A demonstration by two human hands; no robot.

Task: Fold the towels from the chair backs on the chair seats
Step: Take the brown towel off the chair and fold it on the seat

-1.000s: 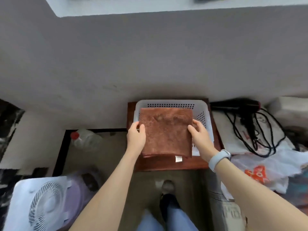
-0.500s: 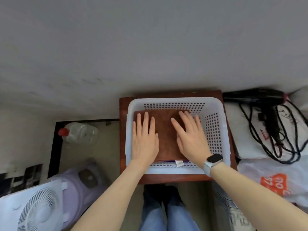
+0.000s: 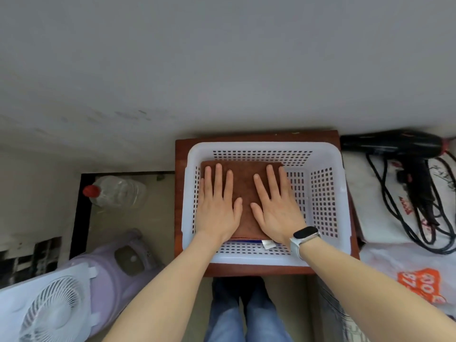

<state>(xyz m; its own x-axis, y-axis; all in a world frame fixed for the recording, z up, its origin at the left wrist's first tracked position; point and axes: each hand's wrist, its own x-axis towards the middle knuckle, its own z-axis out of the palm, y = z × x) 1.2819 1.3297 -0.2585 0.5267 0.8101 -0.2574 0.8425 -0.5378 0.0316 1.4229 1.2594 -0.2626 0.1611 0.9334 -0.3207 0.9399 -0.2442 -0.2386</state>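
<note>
Brown plush towel [image 3: 243, 193] under flat hands

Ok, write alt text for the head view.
Left hand and right hand press flat on a folded brown towel inside a white perforated basket on a wooden stool; a black hairdryer lies right.

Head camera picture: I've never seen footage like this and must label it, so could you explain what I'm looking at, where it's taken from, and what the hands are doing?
There is no machine here: a person wears a wide-angle camera on the head, looking down at their own two bare hands. The left hand and the right hand, which has a watch at the wrist, lie flat with straight fingers on a folded brown towel. Neither grips it; they press on it. The towel lies inside a white plastic basket on a red-brown wooden surface. Nearby are a black hair dryer, a clear bottle and a white fan.
</note>
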